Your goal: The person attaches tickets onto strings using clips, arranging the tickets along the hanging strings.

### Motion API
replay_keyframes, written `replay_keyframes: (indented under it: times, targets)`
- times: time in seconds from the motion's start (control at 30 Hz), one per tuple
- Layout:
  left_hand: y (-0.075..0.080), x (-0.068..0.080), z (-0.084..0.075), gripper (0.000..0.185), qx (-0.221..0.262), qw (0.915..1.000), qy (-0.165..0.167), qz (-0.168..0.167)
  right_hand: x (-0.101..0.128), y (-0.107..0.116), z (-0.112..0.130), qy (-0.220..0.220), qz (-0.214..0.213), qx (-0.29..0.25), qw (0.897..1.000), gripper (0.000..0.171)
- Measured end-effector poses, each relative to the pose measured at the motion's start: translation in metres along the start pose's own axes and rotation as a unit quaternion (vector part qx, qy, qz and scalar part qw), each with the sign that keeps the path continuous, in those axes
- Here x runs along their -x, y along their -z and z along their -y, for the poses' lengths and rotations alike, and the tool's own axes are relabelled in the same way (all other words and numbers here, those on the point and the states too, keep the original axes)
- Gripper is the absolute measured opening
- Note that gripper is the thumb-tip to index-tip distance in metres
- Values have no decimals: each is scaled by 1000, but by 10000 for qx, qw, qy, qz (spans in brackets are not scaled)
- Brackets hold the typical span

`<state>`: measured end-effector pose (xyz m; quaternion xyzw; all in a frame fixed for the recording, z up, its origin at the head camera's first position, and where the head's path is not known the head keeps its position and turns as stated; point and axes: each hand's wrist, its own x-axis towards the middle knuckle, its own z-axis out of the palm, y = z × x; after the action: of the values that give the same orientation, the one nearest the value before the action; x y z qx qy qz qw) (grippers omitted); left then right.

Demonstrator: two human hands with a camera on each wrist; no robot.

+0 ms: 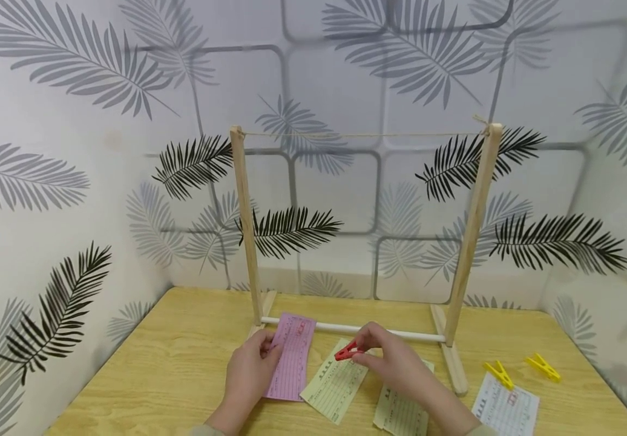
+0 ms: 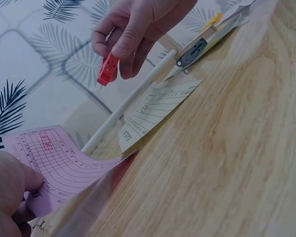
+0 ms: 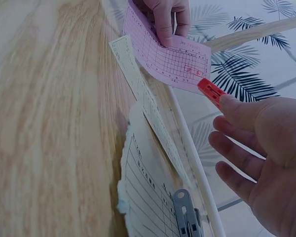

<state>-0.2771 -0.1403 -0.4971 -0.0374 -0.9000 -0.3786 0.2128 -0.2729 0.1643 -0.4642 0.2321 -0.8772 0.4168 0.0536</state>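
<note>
My left hand pinches the left edge of a pink printed slip, whose far end is lifted off the table in the left wrist view. My right hand holds a red clothespin between thumb and fingers, above a pale yellow slip. In the right wrist view the clothespin's tip overlaps the pink slip's stamped corner. Partly hidden under my right forearm lies a second, torn-edged yellowish slip. A grey clip sits at that slip's edge.
Behind the slips stands a wooden frame with two posts, a string across the top and a white rod low down. At right, a yellow clothespin lies on a white slip, another yellow clothespin beside it.
</note>
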Motion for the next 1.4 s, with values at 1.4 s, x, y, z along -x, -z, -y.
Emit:
replay_keyframes:
  times: [1.4]
  targets:
    - [16, -11, -15, 10, 1227, 9913, 466, -140, -4, 11, 18, -381, -556, -1070, 9920, 32]
